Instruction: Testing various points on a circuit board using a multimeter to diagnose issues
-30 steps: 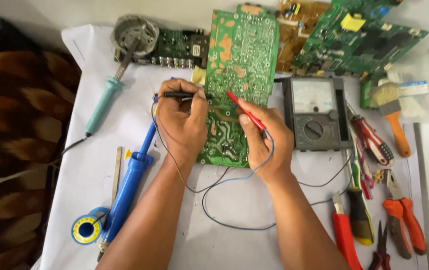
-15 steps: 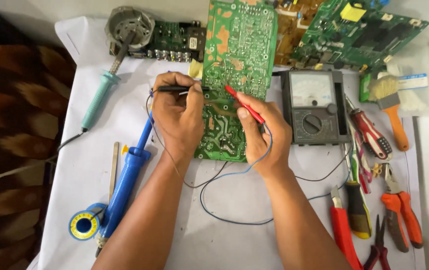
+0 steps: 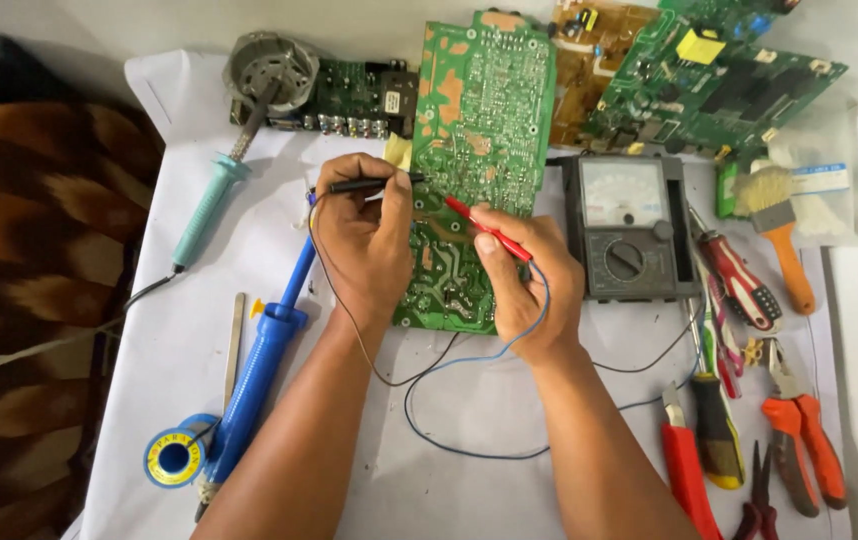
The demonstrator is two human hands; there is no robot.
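Note:
My left hand (image 3: 367, 235) holds a black test probe (image 3: 369, 184), its tip resting on the left edge of a large green circuit board (image 3: 484, 110) lying solder side up. My right hand (image 3: 526, 280) grips a red test probe (image 3: 487, 230), whose tip touches the board's middle. A black wire and a blue wire (image 3: 469, 450) trail from the probes across the white table cover toward an analog multimeter (image 3: 629, 227) just right of the board.
A blue desoldering pump (image 3: 259, 370), solder roll (image 3: 174, 457) and tweezers (image 3: 234, 335) lie left. A teal soldering iron (image 3: 207, 205) rests in its stand. More circuit boards (image 3: 719, 80) sit behind. Screwdrivers, pliers (image 3: 799, 435), cutters and a brush (image 3: 777, 230) lie right.
Both hands and probes kept their places on the board; the view has shifted slightly, so the board sits a little higher in the frame.

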